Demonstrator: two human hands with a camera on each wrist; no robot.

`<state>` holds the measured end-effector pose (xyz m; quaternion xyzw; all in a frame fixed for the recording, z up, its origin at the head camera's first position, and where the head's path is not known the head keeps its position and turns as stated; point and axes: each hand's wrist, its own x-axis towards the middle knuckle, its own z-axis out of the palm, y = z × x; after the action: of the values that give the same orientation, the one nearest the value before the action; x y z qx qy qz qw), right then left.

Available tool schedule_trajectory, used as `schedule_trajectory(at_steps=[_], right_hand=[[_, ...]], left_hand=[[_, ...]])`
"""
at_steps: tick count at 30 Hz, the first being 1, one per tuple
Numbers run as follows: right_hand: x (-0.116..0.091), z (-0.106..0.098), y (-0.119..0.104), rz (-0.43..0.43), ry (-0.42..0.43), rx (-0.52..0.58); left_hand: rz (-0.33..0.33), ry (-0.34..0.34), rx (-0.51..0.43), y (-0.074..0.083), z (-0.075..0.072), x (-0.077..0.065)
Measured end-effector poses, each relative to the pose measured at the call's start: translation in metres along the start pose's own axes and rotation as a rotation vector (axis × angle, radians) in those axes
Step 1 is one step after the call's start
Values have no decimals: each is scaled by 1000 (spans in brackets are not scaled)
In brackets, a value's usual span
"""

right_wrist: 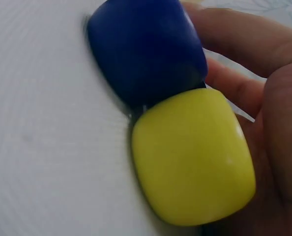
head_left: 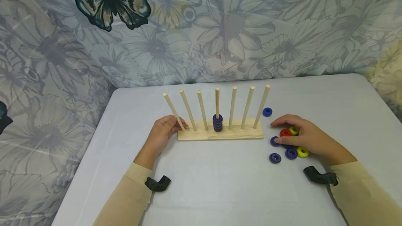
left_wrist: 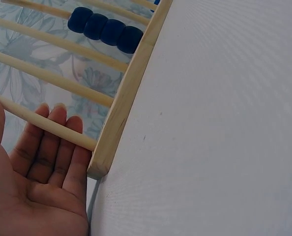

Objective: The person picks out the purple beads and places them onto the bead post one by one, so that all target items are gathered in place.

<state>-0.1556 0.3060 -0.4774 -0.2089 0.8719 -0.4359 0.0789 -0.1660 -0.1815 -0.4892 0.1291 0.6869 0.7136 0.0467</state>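
Observation:
A wooden peg rack [head_left: 194,135] with several upright pegs stands on the table, a stack of dark blue rings [head_left: 217,123] on its middle peg. At the rack's left end is my left hand [head_left: 160,130]. Its fingers lie extended behind the end peg [left_wrist: 52,127], fingertips by the base, and the thumb is on the other side. My right hand [head_left: 306,133] spreads low over loose rings, its thumb touching a blue ring [head_left: 274,142]. A red ring [head_left: 285,133] and a yellow ring [head_left: 294,130] lie between thumb and fingers. Another yellow ring [right_wrist: 192,157] sits beneath the palm side.
One blue ring [head_left: 267,112] lies off the rack's right end. Nearer the front are two more blue rings, one apart [head_left: 275,158] and one [head_left: 291,153] beside the yellow one. The white table [head_left: 232,184] meets a flowered backdrop [head_left: 232,27] behind.

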Motion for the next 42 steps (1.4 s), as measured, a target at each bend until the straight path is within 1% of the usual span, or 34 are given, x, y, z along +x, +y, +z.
schedule_trajectory(at_steps=[4, 8, 12, 19, 23, 27, 31, 37, 39, 42], right_hand=[[0, -1, 1, -36, -31, -12], [0, -1, 1, -61, -30, -13], [0, 0, 1, -61, -24, -21], [0, 0, 2, -74, -47, -35], [1, 1, 3, -88, -29, -43], [2, 3, 3, -81, -8, -51], [4, 4, 2, -71, 7, -80], [6, 7, -1, -93, 36, -133], [5, 7, -3, -84, 48, -142], [4, 7, -5, -48, 58, -150]], left_hand=[[-4, 1, -4, 1, 0, 0], [-5, 2, -4, 2, 0, 0], [-11, 4, -3, 2, 1, 0], [-14, 7, 16, 2, 0, -1], [-16, 9, 17, 1, 0, -1], [-14, 7, 19, 1, 0, 0], [-11, 3, 27, 1, 0, 0], [-12, 5, 23, -1, -1, 0], [-11, 4, 21, -1, -1, 0], [-11, 3, 18, 0, -1, 0]])
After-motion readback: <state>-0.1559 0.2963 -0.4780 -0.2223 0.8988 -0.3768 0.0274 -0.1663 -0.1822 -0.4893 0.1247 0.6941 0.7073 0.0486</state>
